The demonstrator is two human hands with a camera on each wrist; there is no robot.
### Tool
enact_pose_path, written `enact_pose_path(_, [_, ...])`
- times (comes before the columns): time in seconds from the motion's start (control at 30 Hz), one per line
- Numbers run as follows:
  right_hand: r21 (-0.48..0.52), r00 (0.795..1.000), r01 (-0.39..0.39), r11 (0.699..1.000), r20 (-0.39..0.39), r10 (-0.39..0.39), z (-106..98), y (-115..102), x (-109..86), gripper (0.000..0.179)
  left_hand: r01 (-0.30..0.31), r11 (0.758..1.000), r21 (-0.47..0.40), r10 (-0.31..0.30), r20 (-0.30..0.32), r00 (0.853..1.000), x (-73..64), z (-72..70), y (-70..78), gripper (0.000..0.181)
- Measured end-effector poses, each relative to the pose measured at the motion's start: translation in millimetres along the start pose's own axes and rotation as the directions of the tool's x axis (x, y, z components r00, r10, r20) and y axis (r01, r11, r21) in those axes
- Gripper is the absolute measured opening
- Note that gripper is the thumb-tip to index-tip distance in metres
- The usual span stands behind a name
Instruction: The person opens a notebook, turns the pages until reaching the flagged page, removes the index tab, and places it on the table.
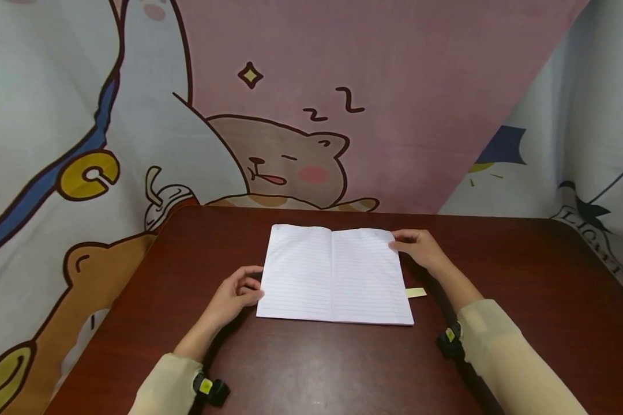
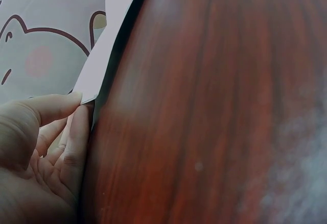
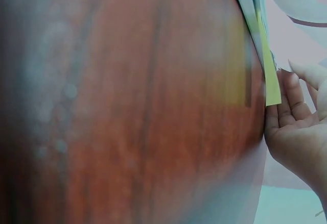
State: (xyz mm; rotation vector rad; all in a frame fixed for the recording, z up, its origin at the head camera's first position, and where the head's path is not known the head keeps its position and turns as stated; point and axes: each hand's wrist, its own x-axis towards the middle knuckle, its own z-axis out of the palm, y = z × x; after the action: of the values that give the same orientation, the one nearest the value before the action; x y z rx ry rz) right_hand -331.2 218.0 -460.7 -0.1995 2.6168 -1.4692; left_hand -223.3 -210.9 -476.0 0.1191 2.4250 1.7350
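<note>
A notebook (image 1: 301, 276) lies open on the table, its two lined pages without writing. My left hand (image 1: 237, 294) pinches the notebook's left edge near the lower corner. In the left wrist view the thumb (image 2: 61, 105) is over the page edge and the fingers are beneath it. At the upper right edge, my right hand (image 1: 420, 248) pinches the pages, thumb on top. The right wrist view shows the right hand (image 3: 301, 112) beside the page stack. A yellow sticky tab (image 1: 416, 293) juts out from the notebook's right side, below the right hand.
The dark red-brown table (image 1: 311, 369) has a glossy wood grain. Behind it hangs a cloth (image 1: 420, 115) printed with cartoon animals, and it also drapes along the left and right sides. A small black camera (image 1: 218, 393) is strapped at the left wrist, another (image 1: 449, 344) at the right.
</note>
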Motion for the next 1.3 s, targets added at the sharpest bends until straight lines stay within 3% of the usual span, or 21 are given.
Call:
enact_pose_path(0.17, [-0.001,1.0,0.017,1.0,-0.024,-0.017,-1.1,0.0,-1.8,0.042,0.0,1.0,0.004,0.0,-0.004,1.0,0.4,1.4,0.9,0.049])
enact_pose_path(0.43, [-0.077,0.984,0.134,0.988,-0.103,-0.142,-1.7,-2.9,-5.0,0.026,0.006,1.0,0.009,-0.006,-0.01,1.0,0.0,0.8,1.2,0.049])
enact_pose_path(0.67, [-0.124,0.981,0.124,0.985,-0.136,-0.141,-0.2,-3.2,-5.3,0.02,0.013,1.0,0.011,-0.013,-0.015,1.0,-0.1,1.3,1.4,0.049])
enact_pose_path(1.3, [-0.188,0.939,0.201,0.961,-0.244,-0.244,4.2,-8.4,-8.6,0.013,0.004,1.0,0.019,-0.004,-0.014,1.0,0.0,1.5,1.5,0.048])
